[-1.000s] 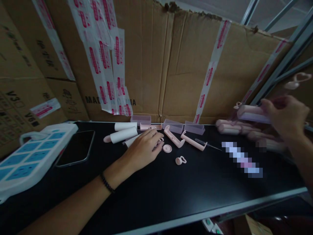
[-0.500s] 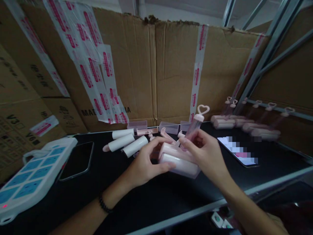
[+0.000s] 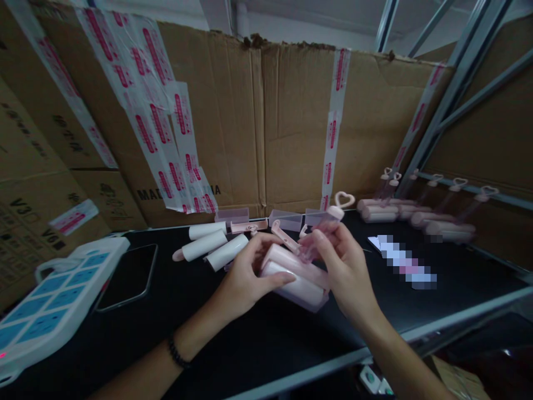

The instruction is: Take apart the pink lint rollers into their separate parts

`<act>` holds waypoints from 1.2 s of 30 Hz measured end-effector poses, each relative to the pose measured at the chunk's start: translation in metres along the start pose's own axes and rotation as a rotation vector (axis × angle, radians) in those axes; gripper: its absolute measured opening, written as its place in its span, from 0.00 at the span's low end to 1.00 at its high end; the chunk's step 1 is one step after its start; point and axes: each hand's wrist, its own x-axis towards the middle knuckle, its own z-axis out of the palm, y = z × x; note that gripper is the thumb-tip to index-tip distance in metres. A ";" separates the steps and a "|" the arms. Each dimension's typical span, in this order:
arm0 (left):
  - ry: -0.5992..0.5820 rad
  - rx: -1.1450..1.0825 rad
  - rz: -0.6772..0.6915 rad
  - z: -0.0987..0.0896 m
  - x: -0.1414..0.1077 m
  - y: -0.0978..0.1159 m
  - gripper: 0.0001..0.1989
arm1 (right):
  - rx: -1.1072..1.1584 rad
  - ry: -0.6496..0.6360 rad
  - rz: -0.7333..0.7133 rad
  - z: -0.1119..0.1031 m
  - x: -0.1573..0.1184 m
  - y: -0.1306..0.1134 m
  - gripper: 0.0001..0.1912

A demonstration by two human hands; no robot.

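Closed round the left end of a pink lint roller (image 3: 291, 283) is my left hand (image 3: 245, 272), thumb over its white roll. My right hand (image 3: 343, 261) pinches the translucent pink handle (image 3: 327, 225), which leans up to the right and ends in a heart-shaped loop. The handle's lower end meets the roller's pink back; my fingers partly cover the joint. Just behind lie loose pink arm pieces (image 3: 285, 238) and translucent pink covers (image 3: 285, 220). Several white rolls (image 3: 204, 245) lie to the left, one with a pink end.
Several lint rollers with heart handles (image 3: 449, 232) stand at the back right. A lit phone (image 3: 402, 264) lies in front of them. At the left are a dark phone (image 3: 129, 276) and a white power strip (image 3: 58, 300). A cardboard wall (image 3: 291, 128) backs the black table (image 3: 200, 355).
Both hands and the lint roller have shifted slightly left and down. The handle has come down a little in my right hand. The view has also moved slightly.
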 end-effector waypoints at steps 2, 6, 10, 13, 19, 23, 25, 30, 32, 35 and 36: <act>0.034 -0.143 -0.042 0.004 -0.001 -0.003 0.30 | 0.104 0.203 0.026 0.006 -0.007 0.005 0.15; 0.025 -0.263 -0.117 0.009 -0.003 -0.003 0.28 | 0.241 0.431 0.074 0.016 -0.016 0.011 0.18; 0.028 -0.294 -0.156 -0.004 0.003 0.002 0.30 | 0.264 0.726 -0.054 -0.004 0.000 0.006 0.17; -0.012 -0.215 -0.220 -0.024 0.012 0.004 0.32 | 0.248 0.803 -0.141 -0.031 0.016 0.002 0.16; -0.293 0.203 -0.222 -0.060 0.020 0.003 0.28 | 0.173 0.502 0.082 -0.047 0.018 0.009 0.22; -0.450 0.570 -0.103 -0.064 0.016 0.002 0.27 | 0.185 0.352 0.196 -0.042 0.020 0.019 0.23; -0.466 0.727 -0.091 -0.061 0.013 -0.001 0.29 | 0.190 0.290 0.230 -0.041 0.024 0.023 0.24; -0.332 1.022 0.018 -0.050 0.012 -0.020 0.30 | 0.194 0.186 0.250 -0.036 0.029 0.027 0.24; -0.218 1.101 0.077 -0.046 0.014 -0.025 0.30 | 0.226 0.159 0.286 -0.033 0.030 0.027 0.23; -0.077 1.126 0.186 -0.042 0.016 -0.022 0.40 | 0.272 0.143 0.355 -0.028 0.029 0.028 0.23; -0.061 1.103 0.259 -0.041 0.015 -0.018 0.45 | 0.280 0.132 0.391 -0.025 0.028 0.028 0.23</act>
